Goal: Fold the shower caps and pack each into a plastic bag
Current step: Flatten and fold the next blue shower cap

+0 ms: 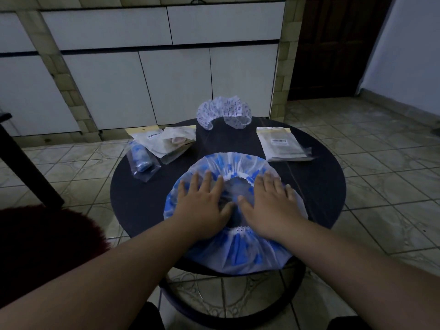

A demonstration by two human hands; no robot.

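Note:
A blue-and-white shower cap (235,253) lies spread out on the near half of a round dark table (133,198), its elastic opening facing up and its near edge hanging over the table's front. My left hand (202,201) and my right hand (269,201) press flat on it side by side, fingers spread, holding nothing. A second, white cap with small blue print (223,111) sits bunched at the table's far edge. A stack of empty plastic bags (282,144) lies at the far right. At the far left lie a bag with a blue cap rolled inside (141,160) and other bags (166,141).
White cabinet doors (166,86) and a tiled wall stand just behind the table. A dark wooden door (333,48) is at the back right. A dark red cushion (45,248) sits near my left arm. Tiled floor surrounds the table.

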